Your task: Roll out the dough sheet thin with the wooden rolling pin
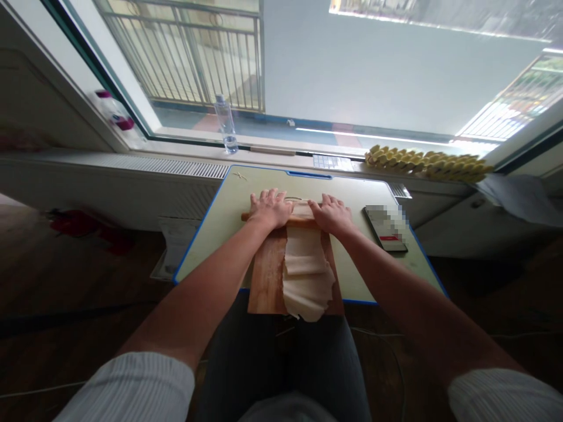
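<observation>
My left hand (pixel 270 209) lies over the left part of a wooden rolling pin (pixel 301 221), its fingers spread forward past it. On the right part rests my right hand (pixel 331 213), palm down, fingers apart and pointing away from me. Under the pin runs a long, thin sheet of pale dough (pixel 308 269). It lies in loose folds toward me, with a ragged near end reaching past the edge of a wooden board (pixel 267 275). The dough's far part shows between my hands. My palms hide much of the pin.
The board lies on a small pale table (pixel 211 234) with a blue rim. A phone (pixel 385 228) is at its right. Beyond, the windowsill bears a water bottle (pixel 226 124), a white keyboard-like object (pixel 333 162) and a yellow bumpy object (pixel 426 164). Another bottle (pixel 116 114) stands left.
</observation>
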### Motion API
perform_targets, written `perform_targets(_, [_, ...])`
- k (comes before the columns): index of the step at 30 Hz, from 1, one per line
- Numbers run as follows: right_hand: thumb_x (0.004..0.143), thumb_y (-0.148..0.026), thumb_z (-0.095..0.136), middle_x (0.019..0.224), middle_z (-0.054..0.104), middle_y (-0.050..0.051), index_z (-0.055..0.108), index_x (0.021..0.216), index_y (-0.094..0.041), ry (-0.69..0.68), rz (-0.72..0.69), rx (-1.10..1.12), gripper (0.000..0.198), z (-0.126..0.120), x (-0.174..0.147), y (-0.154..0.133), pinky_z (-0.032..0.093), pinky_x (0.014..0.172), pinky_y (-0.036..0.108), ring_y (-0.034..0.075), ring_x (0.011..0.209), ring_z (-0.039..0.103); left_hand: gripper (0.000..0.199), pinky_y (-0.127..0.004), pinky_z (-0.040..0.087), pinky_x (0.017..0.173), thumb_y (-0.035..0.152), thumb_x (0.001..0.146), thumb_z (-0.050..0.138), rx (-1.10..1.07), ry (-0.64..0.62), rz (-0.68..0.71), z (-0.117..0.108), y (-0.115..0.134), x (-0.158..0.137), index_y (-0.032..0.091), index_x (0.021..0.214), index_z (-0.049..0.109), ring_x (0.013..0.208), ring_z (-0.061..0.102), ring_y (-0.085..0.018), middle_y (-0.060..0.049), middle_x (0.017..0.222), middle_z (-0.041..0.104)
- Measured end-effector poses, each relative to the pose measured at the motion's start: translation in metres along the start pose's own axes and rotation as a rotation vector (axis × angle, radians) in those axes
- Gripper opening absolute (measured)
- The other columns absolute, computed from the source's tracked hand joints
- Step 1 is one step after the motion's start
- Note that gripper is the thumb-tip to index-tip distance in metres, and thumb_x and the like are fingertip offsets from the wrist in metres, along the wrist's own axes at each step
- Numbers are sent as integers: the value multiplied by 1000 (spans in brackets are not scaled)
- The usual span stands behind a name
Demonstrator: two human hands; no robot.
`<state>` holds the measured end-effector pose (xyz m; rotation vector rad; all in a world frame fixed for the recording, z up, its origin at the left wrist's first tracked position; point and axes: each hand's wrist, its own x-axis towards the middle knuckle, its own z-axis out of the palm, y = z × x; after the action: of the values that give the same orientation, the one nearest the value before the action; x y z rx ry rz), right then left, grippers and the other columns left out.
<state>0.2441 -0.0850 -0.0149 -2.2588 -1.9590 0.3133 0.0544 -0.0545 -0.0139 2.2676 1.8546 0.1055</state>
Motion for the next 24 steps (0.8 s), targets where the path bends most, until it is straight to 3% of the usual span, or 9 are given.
perform_targets(7, [109,-56,28,161,52,20,48,158,-12,157,-26,-100,69,5,-66,-8,32,121,60,37,146,45,68,-64,20,130,55,104,24,1,146,18,14,2,-57,28,162,48,158,35,-32,-8,172,41])
perform_targets(15, [111,-56,24,165,47,20,46,159,-10,182,-77,-111,69,12,-116,-5,25,124,58,35,152,39,67,-60,20,132,56,107,26,-33,232,90,26,-3,-112,23,162,47,158,35,-33,-9,169,46])
perform_targets(19, [112,-57,26,161,51,21,48,156,-10,191,-82,-132,69,13,-112,-5,29,121,55,35,147,44,66,-59,21,132,56,107,29,-33,229,70,26,-1,-110,24,161,48,158,36,-32,-10,169,46])
perform_targets(24, [112,-56,24,150,61,18,57,147,-14,192,-96,-152,63,6,-91,-6,37,115,50,33,138,51,64,-62,22,130,53,106,30,-19,211,45,20,2,-83,22,159,52,158,34,-33,-10,170,45])
